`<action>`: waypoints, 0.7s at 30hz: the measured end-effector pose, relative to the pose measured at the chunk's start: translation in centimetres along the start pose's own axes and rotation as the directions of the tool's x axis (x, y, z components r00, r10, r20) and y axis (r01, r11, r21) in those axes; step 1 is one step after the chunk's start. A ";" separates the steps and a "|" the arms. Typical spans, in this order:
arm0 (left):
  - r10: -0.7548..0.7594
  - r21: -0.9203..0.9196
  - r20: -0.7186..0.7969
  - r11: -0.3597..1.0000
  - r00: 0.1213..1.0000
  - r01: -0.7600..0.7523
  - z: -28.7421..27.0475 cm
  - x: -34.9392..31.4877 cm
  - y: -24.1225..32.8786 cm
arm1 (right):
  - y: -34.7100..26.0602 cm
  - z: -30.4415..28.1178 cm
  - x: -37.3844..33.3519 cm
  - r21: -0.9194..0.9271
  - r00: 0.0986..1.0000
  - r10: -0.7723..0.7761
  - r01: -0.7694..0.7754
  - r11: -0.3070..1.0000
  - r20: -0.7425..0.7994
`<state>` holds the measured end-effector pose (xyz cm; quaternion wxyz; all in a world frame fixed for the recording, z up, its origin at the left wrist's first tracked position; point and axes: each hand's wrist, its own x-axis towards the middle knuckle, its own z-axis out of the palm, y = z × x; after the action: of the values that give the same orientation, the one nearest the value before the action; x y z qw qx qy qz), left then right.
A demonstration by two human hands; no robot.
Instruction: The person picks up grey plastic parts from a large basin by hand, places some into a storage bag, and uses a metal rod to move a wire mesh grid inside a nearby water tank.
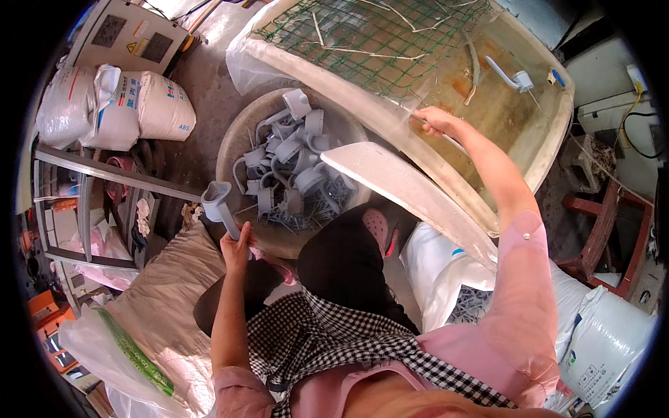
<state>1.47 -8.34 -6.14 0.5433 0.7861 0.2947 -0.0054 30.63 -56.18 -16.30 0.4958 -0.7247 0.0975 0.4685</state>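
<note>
My left hand [237, 245] is closed round the stem of a grey plastic part [218, 202] with a cup-shaped head, held upright beside a round tub [230, 139]. Similar grey plastic parts [287, 150] fill the tub in a heap, with thin grey offcuts [334, 198] among them. My right hand [437, 122] reaches over the near rim of a large pale water trough [348, 94]. Its fingers are closed on a thin light-grey rod [456, 145], whose kind I cannot make out. Another grey part [517, 80] lies in the trough's right end.
A green mesh [376, 42] with pale strips covers the trough's left part. A long pale board [411, 184] slopes from the tub toward my right side. White sacks [164, 104] stand at the left by a metal frame [118, 174]. An open sack [432, 265] holds grey scraps.
</note>
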 end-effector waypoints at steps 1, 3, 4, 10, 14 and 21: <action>-0.003 -0.002 0.004 1.000 1.000 0.003 0.2 0.2 0.0 | 0.5 0.0 1.0 0.033 1.000 0.003 -0.003 0.999 0.015; 0.004 -0.001 0.022 1.000 1.000 -0.004 1.0 0.5 0.2 | 1.7 -0.5 2.7 0.101 0.999 0.008 -0.012 0.995 0.038; 0.005 0.007 0.012 1.000 1.000 -0.005 0.8 0.2 0.3 | 1.3 0.1 2.7 0.080 1.000 -0.016 0.016 0.997 0.011; -0.012 0.044 -0.045 0.999 0.999 0.014 -0.3 -0.5 0.0 | 1.4 1.1 0.8 -0.066 0.996 -0.059 0.055 0.996 -0.065; -0.034 0.002 -0.029 0.999 0.999 0.034 -0.3 -0.5 0.0 | 1.7 1.2 0.5 -0.001 0.999 -0.025 0.025 1.000 -0.025; 0.024 0.032 -0.028 0.999 0.999 -0.023 -0.1 -0.4 -0.1 | 3.5 -0.8 1.3 0.216 0.983 -0.066 0.027 0.976 0.173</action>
<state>1.05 -8.43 -6.00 0.5266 0.7980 0.2930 0.0077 29.71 -58.15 -19.50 0.5881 -0.6246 0.0850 0.5067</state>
